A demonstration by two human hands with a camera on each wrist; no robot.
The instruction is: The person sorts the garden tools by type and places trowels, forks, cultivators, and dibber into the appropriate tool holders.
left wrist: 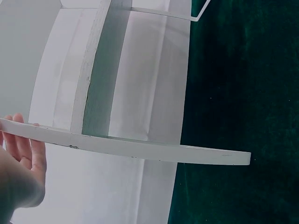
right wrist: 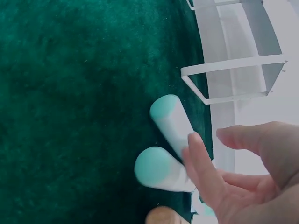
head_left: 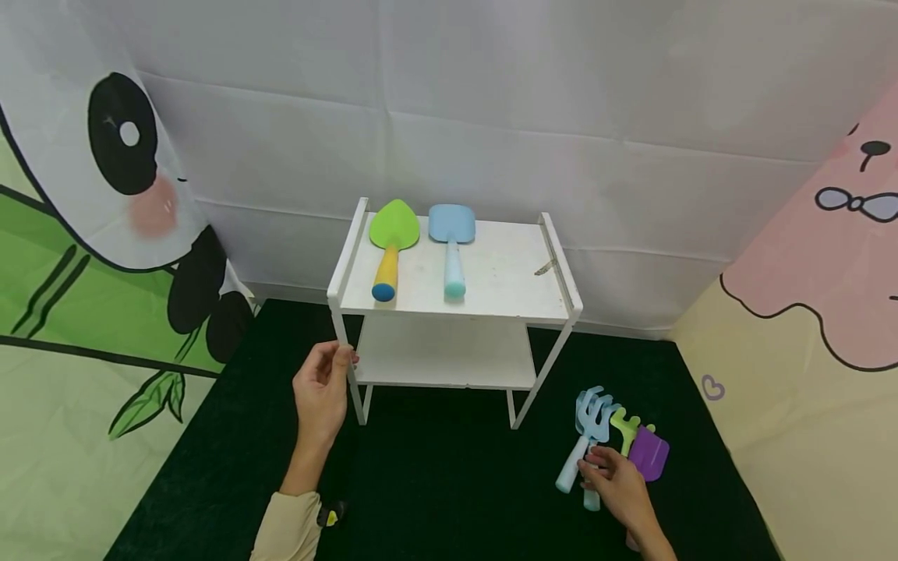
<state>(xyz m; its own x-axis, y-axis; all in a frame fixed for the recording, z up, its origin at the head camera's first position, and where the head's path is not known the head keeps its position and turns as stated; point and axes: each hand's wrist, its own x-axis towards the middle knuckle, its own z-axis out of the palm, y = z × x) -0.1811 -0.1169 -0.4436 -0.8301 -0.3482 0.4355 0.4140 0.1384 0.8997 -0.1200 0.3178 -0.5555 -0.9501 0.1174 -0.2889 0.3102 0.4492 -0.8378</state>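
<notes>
My left hand point(head_left: 324, 389) grips the left front leg of a small white two-tier shelf point(head_left: 505, 265); in the left wrist view its fingers point(left wrist: 24, 148) pass behind the white leg point(left wrist: 117, 145). On the top tier lie a green toy trowel point(head_left: 394, 226) with a yellow handle and a blue toy spade point(head_left: 452, 224), side by side. At the lower right, my right hand point(head_left: 617, 485) is over two light-blue toy hand forks point(head_left: 595, 417), thumb and fingers apart. Its fingertips are right by the pale handles point(right wrist: 174, 120) in the right wrist view.
A green toy rake point(head_left: 624, 427) and a purple toy shovel point(head_left: 649, 452) lie beside the forks on the dark green floor covering point(head_left: 435, 475). White cloth hangs behind the shelf, and printed cartoon panels point(head_left: 793, 312) stand at both sides. The lower tier point(head_left: 445, 351) is white.
</notes>
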